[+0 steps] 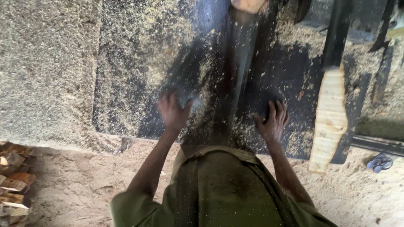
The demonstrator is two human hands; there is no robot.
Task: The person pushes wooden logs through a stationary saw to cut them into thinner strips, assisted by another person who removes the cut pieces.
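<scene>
My left hand [172, 111] rests on a dark metal table top [126, 96] dusted with sawdust, its fingers apart and blurred by motion. My right hand [273, 121] lies flat on the same surface to the right, fingers spread, holding nothing. Between the hands a dark blurred streak [240, 71] runs away from me toward a pale log end [249, 5] at the far edge. What the streak is I cannot tell. My green shirt fills the bottom of the view.
A pale sawn slab of wood [330, 120] lies along the table's right side, overhanging its near edge. A thick layer of sawdust [42, 71] covers the left. Stacked split wood [12, 180] sits at bottom left, and a blue sandal [378, 162] lies on the sandy floor.
</scene>
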